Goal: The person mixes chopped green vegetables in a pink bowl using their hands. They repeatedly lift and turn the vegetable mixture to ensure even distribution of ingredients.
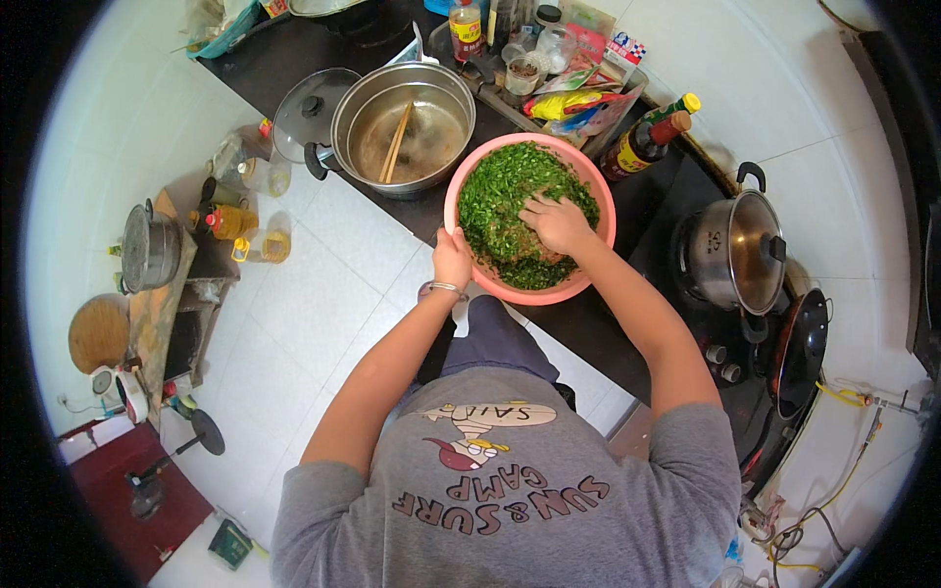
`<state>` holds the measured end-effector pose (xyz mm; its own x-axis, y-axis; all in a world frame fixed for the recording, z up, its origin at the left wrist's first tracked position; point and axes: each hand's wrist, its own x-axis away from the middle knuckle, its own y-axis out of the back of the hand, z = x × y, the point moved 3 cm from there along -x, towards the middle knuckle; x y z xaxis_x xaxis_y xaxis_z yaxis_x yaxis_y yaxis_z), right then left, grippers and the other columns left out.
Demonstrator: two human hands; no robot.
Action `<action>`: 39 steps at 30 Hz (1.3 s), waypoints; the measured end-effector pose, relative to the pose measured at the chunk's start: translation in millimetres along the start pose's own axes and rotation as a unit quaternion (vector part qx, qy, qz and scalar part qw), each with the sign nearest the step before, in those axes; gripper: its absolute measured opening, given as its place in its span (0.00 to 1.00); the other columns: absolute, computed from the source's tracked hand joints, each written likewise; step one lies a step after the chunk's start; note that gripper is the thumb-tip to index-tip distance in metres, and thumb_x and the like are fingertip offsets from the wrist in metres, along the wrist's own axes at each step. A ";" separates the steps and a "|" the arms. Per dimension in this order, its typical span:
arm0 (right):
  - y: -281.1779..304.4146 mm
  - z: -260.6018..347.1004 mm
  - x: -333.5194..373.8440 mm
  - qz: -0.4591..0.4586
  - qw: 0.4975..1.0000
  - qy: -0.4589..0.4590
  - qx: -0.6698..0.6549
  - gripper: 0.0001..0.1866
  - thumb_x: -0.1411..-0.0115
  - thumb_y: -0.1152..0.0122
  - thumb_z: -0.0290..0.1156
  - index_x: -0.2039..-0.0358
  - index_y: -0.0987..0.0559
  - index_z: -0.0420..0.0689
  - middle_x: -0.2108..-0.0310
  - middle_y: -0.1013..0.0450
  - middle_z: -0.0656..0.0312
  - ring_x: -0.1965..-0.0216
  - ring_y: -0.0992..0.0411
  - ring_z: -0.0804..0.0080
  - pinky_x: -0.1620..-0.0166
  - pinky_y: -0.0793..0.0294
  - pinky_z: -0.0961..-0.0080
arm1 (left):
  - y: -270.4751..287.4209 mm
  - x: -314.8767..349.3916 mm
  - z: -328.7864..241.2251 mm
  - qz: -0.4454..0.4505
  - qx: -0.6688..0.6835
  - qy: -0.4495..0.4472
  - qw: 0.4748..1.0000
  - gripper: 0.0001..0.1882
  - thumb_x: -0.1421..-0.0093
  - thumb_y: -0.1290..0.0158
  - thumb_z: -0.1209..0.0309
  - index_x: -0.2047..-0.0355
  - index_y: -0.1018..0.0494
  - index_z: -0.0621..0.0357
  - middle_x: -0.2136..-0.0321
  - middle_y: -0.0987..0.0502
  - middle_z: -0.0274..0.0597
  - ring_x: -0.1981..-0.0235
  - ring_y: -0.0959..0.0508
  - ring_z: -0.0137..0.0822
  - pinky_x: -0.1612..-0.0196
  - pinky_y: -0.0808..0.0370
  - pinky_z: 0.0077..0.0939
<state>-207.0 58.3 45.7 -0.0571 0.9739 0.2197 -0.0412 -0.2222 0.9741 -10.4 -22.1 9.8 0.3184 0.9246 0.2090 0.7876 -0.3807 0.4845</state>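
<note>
A pink basin (461,227) stands at the front edge of the dark counter, filled with chopped green leaves (510,181) and some brownish filling (551,257) showing near the middle. My left hand (452,259) grips the basin's near left rim, thumb on the outside. Inside the basin, my right hand (559,223) reaches into the greens, its fingers spread and their tips partly sunk in the mix. Just left of the basin sits a steel pot (358,127) with a little cloudy liquid, and a pair of chopsticks (396,144) leans in it.
A glass lid (299,118) lies left of the pot. Behind the basin, a tray holds jars and packets (573,103); two sauce bottles (637,145) stand to its right. A lidded steel pot (740,250) is on the stove at right. Oil bottles (263,245) stand on the left floor.
</note>
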 end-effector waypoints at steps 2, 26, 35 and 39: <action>5.3 -8.3 7.7 0.026 0.999 -0.008 -0.024 0.23 0.53 0.45 0.40 0.54 0.29 0.53 0.44 0.40 0.66 0.43 0.42 0.69 0.50 0.38 0.63 | 0.4 -0.8 -0.5 -0.002 -0.006 0.005 1.000 0.17 0.38 0.62 0.60 0.71 0.38 0.65 0.79 0.29 0.62 0.75 0.27 0.59 0.72 0.32 0.45; 17.9 21.3 6.1 -0.190 0.944 0.036 -0.267 0.18 0.57 0.45 0.23 0.61 0.28 0.44 0.69 0.30 0.53 0.62 0.32 0.54 0.58 0.33 0.65 | -6.0 -4.7 4.2 -0.009 -0.009 -0.019 1.000 0.15 0.39 0.61 0.62 0.71 0.39 0.65 0.81 0.29 0.63 0.77 0.28 0.61 0.74 0.33 0.49; 9.9 58.1 21.7 -0.046 0.983 0.143 -0.109 0.19 0.49 0.47 0.34 0.54 0.28 0.54 0.59 0.28 0.63 0.44 0.41 0.67 0.39 0.60 0.51 | -8.7 -7.4 13.8 0.018 0.011 0.002 1.000 0.16 0.39 0.61 0.62 0.71 0.39 0.66 0.80 0.29 0.65 0.76 0.28 0.62 0.74 0.33 0.49; 13.1 56.0 -8.8 0.073 0.992 0.085 0.066 0.17 0.43 0.55 0.42 0.53 0.28 0.57 0.56 0.30 0.68 0.41 0.46 0.69 0.38 0.69 0.49 | -5.6 -6.4 14.6 0.019 -0.009 -0.020 1.000 0.16 0.39 0.62 0.62 0.70 0.39 0.66 0.79 0.29 0.65 0.75 0.28 0.63 0.74 0.33 0.50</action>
<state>-151.2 49.4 59.5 -0.2201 0.9077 0.3572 0.1092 -0.3410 0.9337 -9.0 -25.7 -6.7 0.3683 0.9092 0.1941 0.7656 -0.4151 0.4915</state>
